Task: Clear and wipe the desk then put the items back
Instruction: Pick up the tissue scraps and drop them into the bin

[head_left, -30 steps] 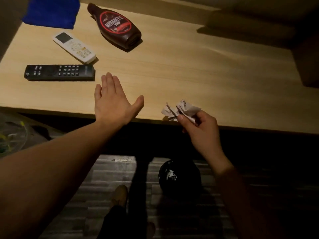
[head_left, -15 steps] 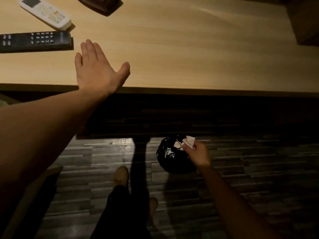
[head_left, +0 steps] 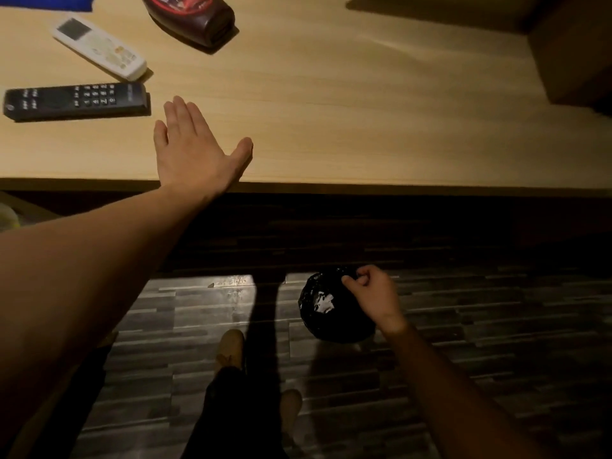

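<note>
My left hand (head_left: 195, 154) lies flat and open on the wooden desk (head_left: 364, 127) near its front edge. To its left rest a black remote (head_left: 76, 101) and a white remote (head_left: 99, 48); a brown chocolate syrup bottle (head_left: 195, 18) lies at the desk's top edge. Down on the floor stands a black-lined trash bin (head_left: 331, 309) with white crumpled paper (head_left: 323, 301) inside. My right hand (head_left: 371, 293) hovers over the bin's right rim, fingers curled with nothing visible in them.
A blue cloth (head_left: 46, 1) shows at the top left corner of the desk. A brown box or cabinet side (head_left: 576, 51) stands at the right. My feet (head_left: 231, 349) rest on dark plank flooring below the desk.
My right hand carried the crumpled paper from the desk edge down to the bin and let it go; the paper now lies inside. My left hand stayed flat on the desk.
</note>
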Available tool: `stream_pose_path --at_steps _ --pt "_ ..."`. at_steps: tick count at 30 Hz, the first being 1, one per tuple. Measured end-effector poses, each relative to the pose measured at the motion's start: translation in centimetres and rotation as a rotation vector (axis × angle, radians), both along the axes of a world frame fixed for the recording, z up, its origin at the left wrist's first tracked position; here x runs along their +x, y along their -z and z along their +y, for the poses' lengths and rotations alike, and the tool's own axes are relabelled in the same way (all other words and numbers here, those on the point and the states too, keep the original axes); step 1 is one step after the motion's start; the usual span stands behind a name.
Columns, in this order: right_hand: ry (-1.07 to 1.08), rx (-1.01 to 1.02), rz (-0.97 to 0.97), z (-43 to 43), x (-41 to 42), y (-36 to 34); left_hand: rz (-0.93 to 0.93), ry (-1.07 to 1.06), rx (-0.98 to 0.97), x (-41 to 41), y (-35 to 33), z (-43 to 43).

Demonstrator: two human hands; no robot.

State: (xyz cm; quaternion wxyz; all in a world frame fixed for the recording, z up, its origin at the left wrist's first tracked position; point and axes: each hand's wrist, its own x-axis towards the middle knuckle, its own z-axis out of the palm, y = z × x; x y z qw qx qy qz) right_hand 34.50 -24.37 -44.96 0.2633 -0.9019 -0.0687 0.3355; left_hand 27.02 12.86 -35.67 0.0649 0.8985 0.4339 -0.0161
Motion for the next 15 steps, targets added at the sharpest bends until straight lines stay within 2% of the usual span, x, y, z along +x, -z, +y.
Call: stream_pose_path --at_steps 9,15 --pt "-0.501 0.055 -0.227 8.9 0.3 -14.7 0.127 0.153 -0.279 -1.4 -2.3 2.0" --pt "-0.657 -0.023 -0.431 16.8 2.4 -23.7 0.254 0.386 -0.286 -4.5 -7.4 3.6"
